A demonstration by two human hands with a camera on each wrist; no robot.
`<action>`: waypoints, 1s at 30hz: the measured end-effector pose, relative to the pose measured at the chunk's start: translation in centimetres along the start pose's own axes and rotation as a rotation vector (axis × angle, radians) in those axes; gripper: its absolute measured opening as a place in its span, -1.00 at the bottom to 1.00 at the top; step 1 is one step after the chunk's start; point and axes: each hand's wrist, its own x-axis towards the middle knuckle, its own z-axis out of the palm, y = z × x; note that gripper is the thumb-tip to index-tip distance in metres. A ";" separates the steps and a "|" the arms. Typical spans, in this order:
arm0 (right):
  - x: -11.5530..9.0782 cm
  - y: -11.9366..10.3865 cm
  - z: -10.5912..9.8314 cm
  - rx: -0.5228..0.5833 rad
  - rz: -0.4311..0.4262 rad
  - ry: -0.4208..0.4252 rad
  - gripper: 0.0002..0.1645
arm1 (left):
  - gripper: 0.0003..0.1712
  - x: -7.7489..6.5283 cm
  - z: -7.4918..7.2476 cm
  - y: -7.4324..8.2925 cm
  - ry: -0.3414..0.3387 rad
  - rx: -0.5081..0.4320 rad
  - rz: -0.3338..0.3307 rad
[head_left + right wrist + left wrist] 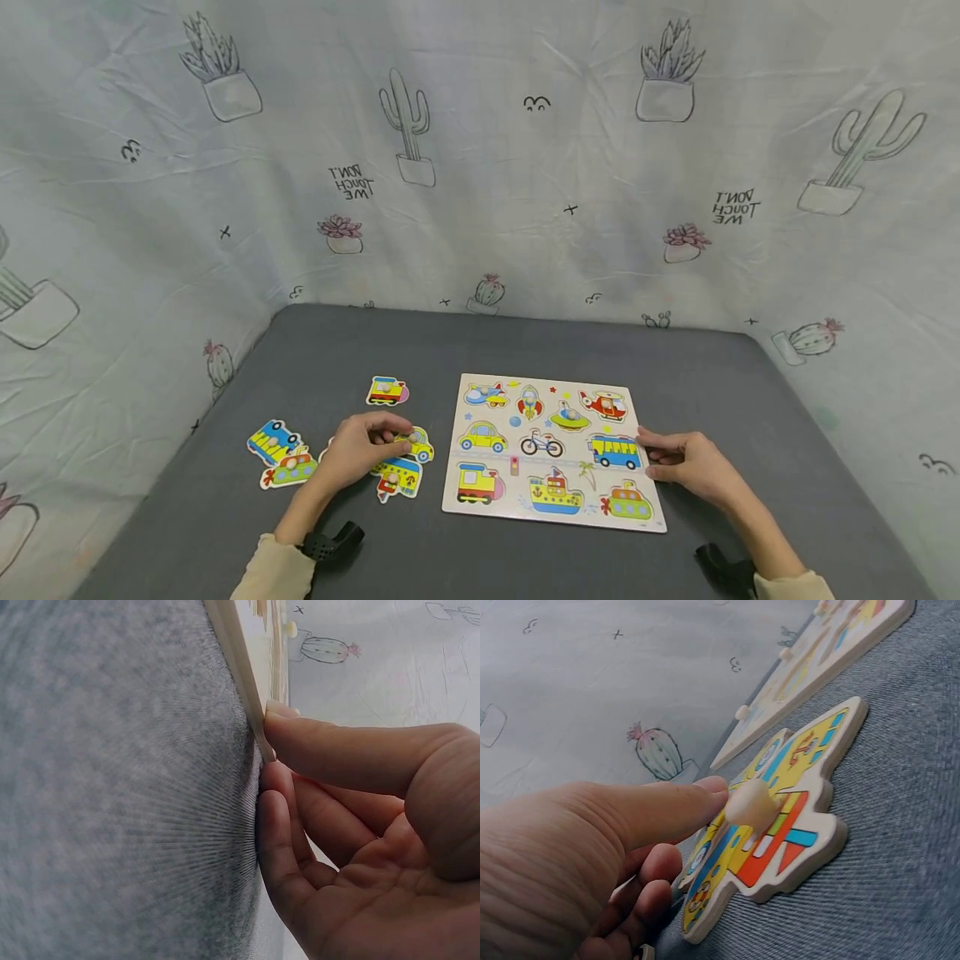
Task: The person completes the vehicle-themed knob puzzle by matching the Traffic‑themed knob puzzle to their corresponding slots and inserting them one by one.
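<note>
The ship piece (pixel 407 477) lies knob-up, presumably for easy lifting, near the car piece (pixel 421 447), where I cannot tell whether the left hand (pixel 358 452) pinches anything, while the right hand (pixel 693 468) pinches the puzzle board (pixel 516 497) edgewise, probably steadying it, the train piece (pixel 386 392) lying farther back.

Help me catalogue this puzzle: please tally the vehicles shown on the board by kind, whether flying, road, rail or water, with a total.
Flying craft: 4 (airplane, rocket, flying saucer, helicopter)
Road vehicles: 3 (car, bicycle, bus)
Rail vehicles: 1 (train)
Watercraft: 2 (ship, submarine)
Total: 10 on the puzzle board
</note>
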 end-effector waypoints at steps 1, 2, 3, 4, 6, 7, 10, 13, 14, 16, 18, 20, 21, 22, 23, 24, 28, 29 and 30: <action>0.0 0.0 0.0 -0.001 0.002 -0.003 -0.40 | -0.75 0.0 0.1 -0.1 -0.002 -0.001 0.003; 0.0 0.0 0.1 -0.003 0.004 -0.005 -0.40 | -0.76 0.0 0.2 -0.1 -0.004 0.001 0.007; 0.0 0.0 0.1 -0.003 0.005 -0.006 -0.40 | -0.76 0.1 0.3 -0.2 -0.006 0.003 0.010; 0.0 0.0 0.1 -0.001 0.004 -0.007 -0.40 | -0.76 0.1 0.4 -0.2 -0.006 0.006 0.013; 0.0 0.0 0.1 0.001 0.003 -0.002 -0.41 | -0.77 0.2 0.5 -0.2 0.000 0.018 0.019; 0.1 -0.1 0.1 -0.001 0.002 0.002 -0.41 | -0.77 0.3 0.5 -0.2 0.005 0.023 0.020; 0.1 -0.1 0.1 -0.006 0.002 0.005 -0.41 | -0.79 0.4 0.5 -0.1 0.021 0.034 0.012; 0.1 -0.1 0.1 -0.004 0.006 -0.002 -0.40 | -0.82 0.3 0.5 0.1 0.030 0.045 0.001; 0.1 0.0 0.1 -0.002 0.005 -0.004 -0.40 | -0.83 0.3 0.6 0.1 0.033 0.052 0.000; 0.1 0.0 0.0 0.006 0.002 -0.009 -0.39 | -0.84 0.3 0.6 0.3 0.039 0.064 0.006; 0.1 0.1 -0.1 0.018 -0.005 -0.011 -0.38 | -0.85 0.3 0.6 0.4 0.042 0.072 0.012; 0.1 0.1 -0.1 0.021 -0.013 -0.013 -0.37 | -0.86 0.3 0.7 0.5 0.044 0.072 0.011; 0.1 0.1 -0.1 0.027 -0.015 -0.014 -0.37 | -0.86 0.3 0.7 0.5 0.046 0.071 0.009; 0.1 0.1 -0.1 0.028 -0.017 -0.015 -0.38 | -0.86 0.3 0.7 0.5 0.049 0.071 0.005; 0.1 0.1 -0.1 0.026 -0.017 -0.014 -0.38 | -0.86 0.2 0.7 0.5 0.052 0.070 0.000; 0.1 0.1 -0.1 0.026 -0.014 -0.013 -0.39 | -0.86 0.3 0.7 0.4 0.055 0.070 -0.003; 0.1 0.1 0.1 0.018 0.000 -0.009 -0.41 | -0.86 0.3 0.7 0.2 0.065 0.070 -0.007; 0.1 0.1 0.1 0.016 0.004 -0.007 -0.41 | -0.86 0.3 0.7 0.2 0.067 0.069 -0.004; 0.1 0.1 0.1 0.015 0.005 -0.004 -0.41 | -0.86 0.3 0.7 0.2 0.069 0.068 0.000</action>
